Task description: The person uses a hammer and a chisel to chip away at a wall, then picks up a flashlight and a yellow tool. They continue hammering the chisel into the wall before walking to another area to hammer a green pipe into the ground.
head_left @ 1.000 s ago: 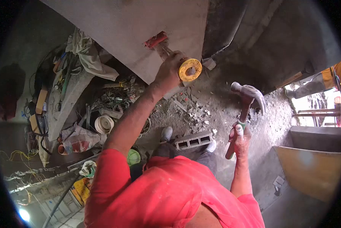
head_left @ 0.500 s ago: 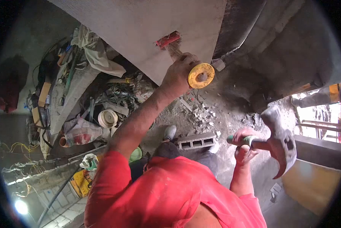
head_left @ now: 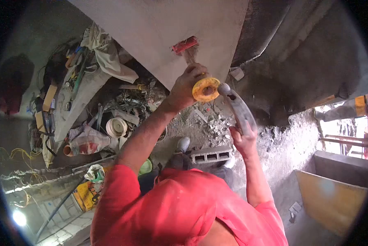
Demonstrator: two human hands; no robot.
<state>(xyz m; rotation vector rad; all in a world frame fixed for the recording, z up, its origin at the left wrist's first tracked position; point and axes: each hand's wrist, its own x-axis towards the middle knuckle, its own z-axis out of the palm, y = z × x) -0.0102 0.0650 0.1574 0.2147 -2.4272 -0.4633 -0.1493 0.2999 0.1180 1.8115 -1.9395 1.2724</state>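
My left hand [head_left: 186,84] is closed around a chisel with a round yellow hand guard [head_left: 201,97], up against a pale grey wall [head_left: 151,39]. Beyond the fist, the far end of the tool reaches a red box-like piece [head_left: 185,45] set in the wall; dust or shadow hides the exact contact. My right hand [head_left: 245,144] grips a claw hammer [head_left: 242,110]. Its round face is right beside the chisel's struck end, touching or nearly so. The hammer's handle is mostly hidden behind my hand.
A hollow block [head_left: 211,155] lies by my feet, with rubble [head_left: 216,127] beyond it. To the left are a white bucket [head_left: 116,127], a cloth sack [head_left: 106,61] and a yellow case [head_left: 85,197]. A wooden board [head_left: 331,201] stands at right.
My right hand has swung the hammer from the far right, up and leftward to the chisel's end. My left hand still holds the chisel in nearly the same spot.
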